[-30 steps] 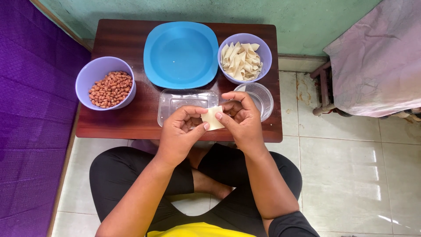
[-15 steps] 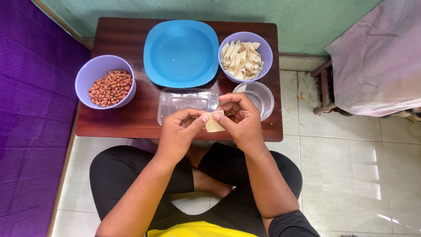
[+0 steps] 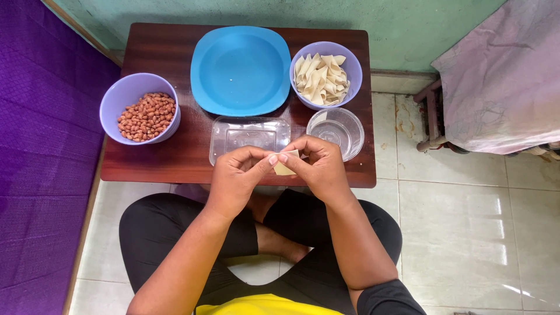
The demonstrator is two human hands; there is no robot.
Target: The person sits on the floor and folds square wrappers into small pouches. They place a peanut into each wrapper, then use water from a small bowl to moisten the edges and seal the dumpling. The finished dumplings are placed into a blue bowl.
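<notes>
Pastry piece (image 3: pixel 284 168): small pale sheet, pinched between both hands at the near edge of the table (image 3: pixel 175 52), just in front of the clear tray (image 3: pixel 249 135); held low and close to the body, prob. so both sets of fingertips can work it.
Left hand (image 3: pixel 236 178): fingers curled in, thumb and forefinger tips nipping the piece's left edge.
Right hand (image 3: pixel 318 166): fingers bent over, tips gripping the right side and top; covers most of the piece, so its shape can't be made out fully.
Clear tray: rectangular plastic, looks empty; centre of table, nearest the hands.
Glass bowl (image 3: pixel 336 131): clear, right of tray, just beside right hand; contents not discernible.
Blue plate (image 3: pixel 241 70): square-ish, bare, behind tray.
Pastry bowl (image 3: pixel 326 74): lilac, behind and right of tray; heaped w/ pale folded pieces.
Peanut bowl (image 3: pixel 140 109): lilac, left of tray, well apart from hands; red-skinned nuts.
Obstruction: none between hands and tray; the person's crossed legs (image 3: pixel 175 239) sit under the table edge.
Surrounds: purple mat left of table; cloth-covered furniture to the right.
</notes>
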